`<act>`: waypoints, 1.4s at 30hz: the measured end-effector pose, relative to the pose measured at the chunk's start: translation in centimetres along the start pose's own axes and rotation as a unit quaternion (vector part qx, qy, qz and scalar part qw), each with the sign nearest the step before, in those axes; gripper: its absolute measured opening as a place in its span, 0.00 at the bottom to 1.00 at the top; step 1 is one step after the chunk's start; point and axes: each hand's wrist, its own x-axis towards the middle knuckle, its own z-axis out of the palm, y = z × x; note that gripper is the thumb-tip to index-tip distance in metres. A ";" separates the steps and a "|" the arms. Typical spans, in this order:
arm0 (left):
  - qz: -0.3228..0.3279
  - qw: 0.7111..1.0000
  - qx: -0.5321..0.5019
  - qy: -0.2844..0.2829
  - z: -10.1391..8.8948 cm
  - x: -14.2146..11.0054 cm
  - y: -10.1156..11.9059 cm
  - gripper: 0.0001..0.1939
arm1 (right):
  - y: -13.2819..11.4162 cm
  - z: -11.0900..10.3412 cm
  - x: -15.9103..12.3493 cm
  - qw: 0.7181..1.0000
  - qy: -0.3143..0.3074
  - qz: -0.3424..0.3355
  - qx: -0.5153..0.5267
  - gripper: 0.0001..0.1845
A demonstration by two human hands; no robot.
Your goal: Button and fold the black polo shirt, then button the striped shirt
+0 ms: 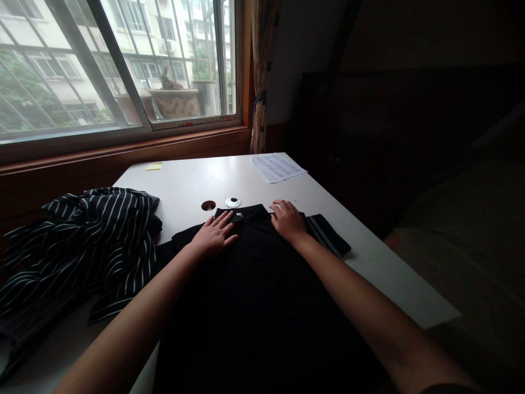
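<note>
A black polo shirt [254,295] lies spread on the white table [192,175], its collar toward the window and its buttoned placket facing up. My left hand [215,234] rests flat on the shirt just below the left side of the collar, fingers spread. On the other side of the collar, my right hand [288,220] touches the shoulder with its fingers loosely bent and apart. The right sleeve, with grey stripes at its cuff [326,235], sticks out beyond my right hand. The lower part of the shirt is too dark to make out its edges.
Black-and-white striped clothing [94,241] is heaped at the table's left. Printed papers [276,167] lie at the far right, a yellow note [154,166] at the far left. A round hole [208,206] and a silver disc [233,202] sit beyond the collar. A barred window [172,60] stands behind.
</note>
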 end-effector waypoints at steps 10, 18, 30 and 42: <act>0.009 1.000 0.017 0.012 0.1 -0.1 0.0 0.27 | -11.2 -6.7 -8.7 0.897 -0.309 -0.178 0.260 0.27; 0.009 1.000 0.021 0.008 0.1 0.0 0.0 0.27 | -12.6 -7.0 -8.9 0.931 -0.265 -0.075 0.240 0.33; -0.008 0.997 0.079 -0.022 0.1 0.0 0.1 0.29 | -13.3 -6.2 -9.8 0.925 -0.301 -0.135 0.188 0.34; 0.040 0.993 0.072 0.081 -1.2 -0.9 1.0 0.21 | -1.1 -5.6 -9.6 0.985 -0.168 0.030 0.008 0.31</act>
